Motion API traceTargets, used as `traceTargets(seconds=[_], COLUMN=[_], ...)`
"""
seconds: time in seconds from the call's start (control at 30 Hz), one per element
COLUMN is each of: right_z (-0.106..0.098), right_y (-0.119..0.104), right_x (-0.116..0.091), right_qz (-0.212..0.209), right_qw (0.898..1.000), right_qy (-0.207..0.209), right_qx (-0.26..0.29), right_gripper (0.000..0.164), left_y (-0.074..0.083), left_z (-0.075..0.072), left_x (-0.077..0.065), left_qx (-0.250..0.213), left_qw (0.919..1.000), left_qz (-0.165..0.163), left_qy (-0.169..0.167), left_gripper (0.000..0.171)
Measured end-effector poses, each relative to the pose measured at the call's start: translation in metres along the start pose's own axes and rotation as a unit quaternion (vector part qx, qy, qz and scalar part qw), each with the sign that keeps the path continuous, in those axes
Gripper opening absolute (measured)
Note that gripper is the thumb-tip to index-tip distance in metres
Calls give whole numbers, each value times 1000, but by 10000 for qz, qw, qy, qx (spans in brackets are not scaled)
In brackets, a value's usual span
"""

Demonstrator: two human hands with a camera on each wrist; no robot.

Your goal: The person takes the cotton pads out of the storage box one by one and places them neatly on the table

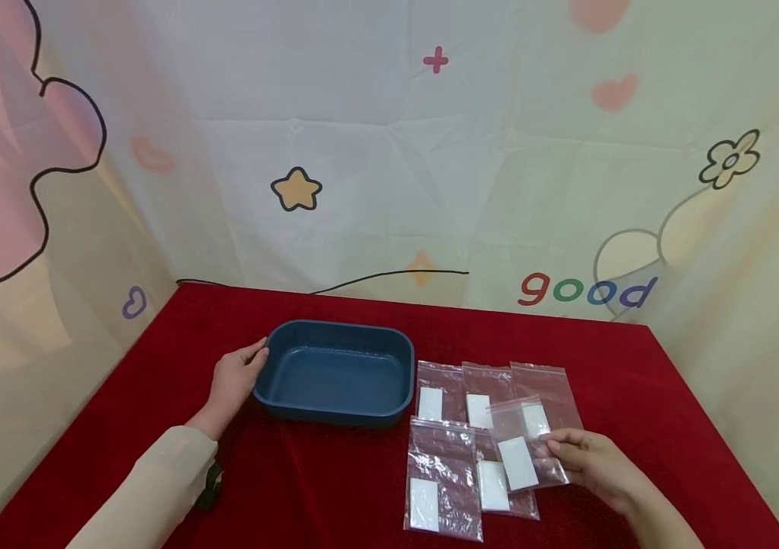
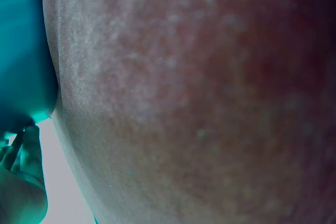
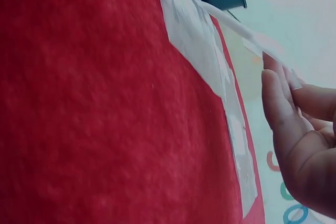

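Note:
A dark blue rectangular basin [image 1: 338, 381] stands left of centre on the table. My left hand [image 1: 233, 385] grips its left rim, thumb and fingers at the edge; the left wrist view has these fingers at lower left, beside the basin wall [image 2: 23, 51]. My right hand [image 1: 595, 465] pinches a clear zip-lock bag [image 1: 518, 461] by its lower right corner. Inside that bag is a white rectangular piece. In the right wrist view the bag [image 3: 236, 27] appears edge-on, raised and tilted over other bags. It partly covers the bags behind it.
Several similar bags, each with a white piece, lie right of the basin, including a front-left bag [image 1: 451, 465] and a back-right one [image 1: 554, 381]. Red cloth [image 1: 321, 480] covers the table. A patterned curtain [image 1: 376, 198] hangs behind. Something small and dark [image 1: 209, 488] is near the left sleeve.

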State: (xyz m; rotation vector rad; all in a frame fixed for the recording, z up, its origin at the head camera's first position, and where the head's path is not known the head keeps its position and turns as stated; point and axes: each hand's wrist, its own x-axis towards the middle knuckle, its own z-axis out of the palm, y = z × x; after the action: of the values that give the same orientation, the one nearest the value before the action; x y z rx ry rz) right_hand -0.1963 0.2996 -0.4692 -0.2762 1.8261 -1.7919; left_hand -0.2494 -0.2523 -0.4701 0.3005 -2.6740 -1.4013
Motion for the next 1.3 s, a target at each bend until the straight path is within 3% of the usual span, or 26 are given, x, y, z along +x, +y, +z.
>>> traceTargets(seconds=[0.2, 0.5, 1.0, 1.3], right_z=[-14, -30, -37, -36], right_y=[0, -2, 1, 0], right_x=[-2, -8, -18, -22], right_qz=[291, 900, 1232, 1484], right_qw=[9993, 9935, 9842, 9707], right_qy=[-188, -32, 107, 438], right_qx=[-166, -697, -1267, -1837], right_gripper=[29, 14, 14, 23], left_y=[0, 1, 1, 3], left_z=[-1, -1, -2, -3], left_x=[1, -1, 0, -3], left_qx=[1, -25, -67, -26], left_qw=[10000, 10000, 10000, 10000], left_qz=[32, 50, 32, -2], left_qy=[-28, -29, -39, -32], left_gripper=[47, 46, 47, 46])
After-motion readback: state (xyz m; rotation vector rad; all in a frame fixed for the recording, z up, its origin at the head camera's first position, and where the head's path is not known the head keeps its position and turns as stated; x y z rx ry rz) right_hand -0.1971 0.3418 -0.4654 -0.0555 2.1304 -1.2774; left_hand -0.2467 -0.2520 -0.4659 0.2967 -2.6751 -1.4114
